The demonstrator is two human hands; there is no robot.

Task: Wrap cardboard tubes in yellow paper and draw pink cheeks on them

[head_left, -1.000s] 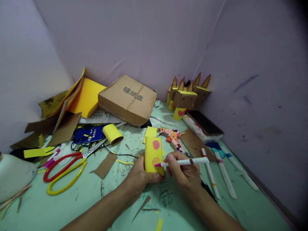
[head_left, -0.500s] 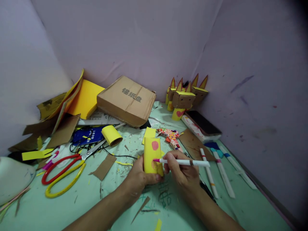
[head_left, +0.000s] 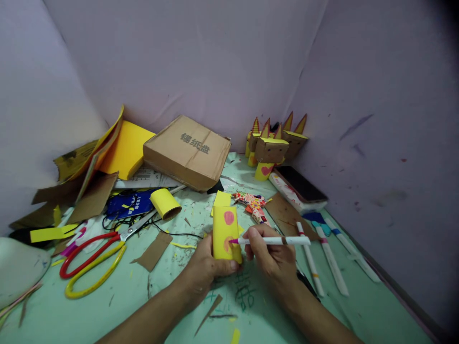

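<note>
A yellow tube (head_left: pixel 220 239) with two reddish-pink round spots stands upright in the middle. My left hand (head_left: pixel 210 263) is wrapped round its lower left side, with the thumb across the bottom. In my right hand (head_left: pixel 268 251) is a white marker (head_left: pixel 270 241), held almost level. Its magenta tip meets the lower spot, whose colouring is fainter in parts than the upper one. Behind the tube lie a square of yellow paper (head_left: pixel 223 198) and a flower-patterned piece (head_left: pixel 253 203).
Scissors (head_left: pixel 95 258), a second yellow tube (head_left: pixel 165 204) and cardboard scraps (head_left: pixel 155 251) lie to the left. A cardboard box (head_left: pixel 188 153) is at the back. Horned cardboard figures (head_left: pixel 271 151), a phone (head_left: pixel 301 183) and several markers (head_left: pixel 333 265) are on the right.
The lower spot shows more pink colouring, and the marker tip sits slightly lower on it. The whole view has shifted a little; both hands keep their holds.
</note>
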